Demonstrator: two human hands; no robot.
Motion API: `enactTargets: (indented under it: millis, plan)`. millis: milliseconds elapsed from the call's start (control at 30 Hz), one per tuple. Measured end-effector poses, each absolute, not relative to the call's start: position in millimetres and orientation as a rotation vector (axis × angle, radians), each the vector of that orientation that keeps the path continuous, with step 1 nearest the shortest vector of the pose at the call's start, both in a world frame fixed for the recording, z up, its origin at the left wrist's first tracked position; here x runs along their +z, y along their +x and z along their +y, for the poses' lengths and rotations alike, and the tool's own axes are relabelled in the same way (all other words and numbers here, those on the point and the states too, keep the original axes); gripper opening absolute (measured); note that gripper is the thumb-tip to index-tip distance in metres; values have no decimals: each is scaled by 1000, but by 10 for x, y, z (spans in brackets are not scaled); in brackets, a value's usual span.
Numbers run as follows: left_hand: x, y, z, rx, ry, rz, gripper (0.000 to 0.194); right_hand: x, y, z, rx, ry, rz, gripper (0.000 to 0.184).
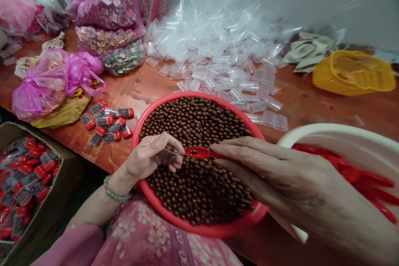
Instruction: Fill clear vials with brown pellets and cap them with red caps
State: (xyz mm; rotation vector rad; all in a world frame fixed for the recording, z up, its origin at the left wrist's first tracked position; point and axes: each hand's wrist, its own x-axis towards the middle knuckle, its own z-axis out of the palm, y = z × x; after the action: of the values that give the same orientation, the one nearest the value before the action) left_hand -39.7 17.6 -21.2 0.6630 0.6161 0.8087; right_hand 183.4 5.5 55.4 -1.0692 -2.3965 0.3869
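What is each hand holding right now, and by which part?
The left hand pinches a clear plastic tube by its side; the right hand holds a red scoop by its handle.

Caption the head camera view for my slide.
Left hand holds clear tube as right hand holds red scoop over brown balls.

Clear plastic tube, tilted, red plastic scoop, brown beads below

Bright even indoor light, soft shadows, glare on clear plastic tubes, curved edges
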Motion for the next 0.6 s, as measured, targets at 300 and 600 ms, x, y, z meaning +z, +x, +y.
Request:
enactTargets:
  millis: [300,600]
  plan:
    - [-242,-322,164,815,612,695,58,568,1787,27,659,-1058,-2292,18]
    - [-181,-350,163,900,746,717,33,441,1624,78,528,-1084,-2180,20]
